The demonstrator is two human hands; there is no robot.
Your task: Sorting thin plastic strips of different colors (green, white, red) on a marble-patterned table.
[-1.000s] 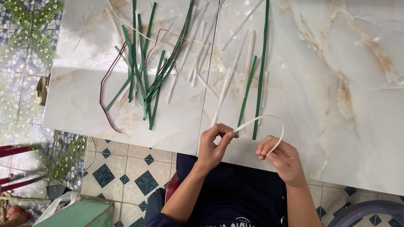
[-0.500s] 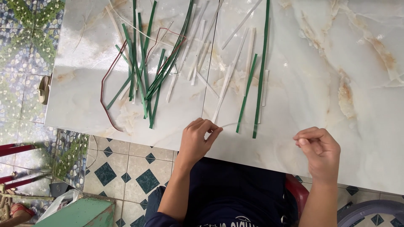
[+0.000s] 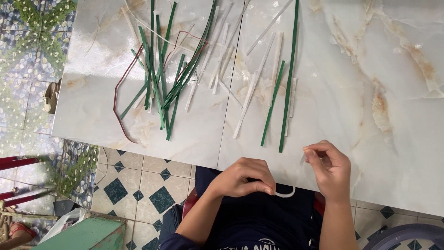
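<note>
My left hand (image 3: 243,178) and my right hand (image 3: 327,167) hold the two ends of a thin white strip (image 3: 287,193), which curves down in a loop between them just over the near edge of the marble table (image 3: 351,92). Both hands pinch the strip with closed fingers. Two long green strips (image 3: 286,88) lie on the table just beyond my hands, with white strips (image 3: 252,90) beside them.
A heap of green strips (image 3: 164,78) and a dark red wire (image 3: 121,83) lie at the left of the table. A tiled floor (image 3: 138,185) shows below the table edge, with a green box (image 3: 85,234) at the lower left.
My hands were pulled wide apart half a second ago; now they have come closer together and lower, and the white strip bends into a loop between them.
</note>
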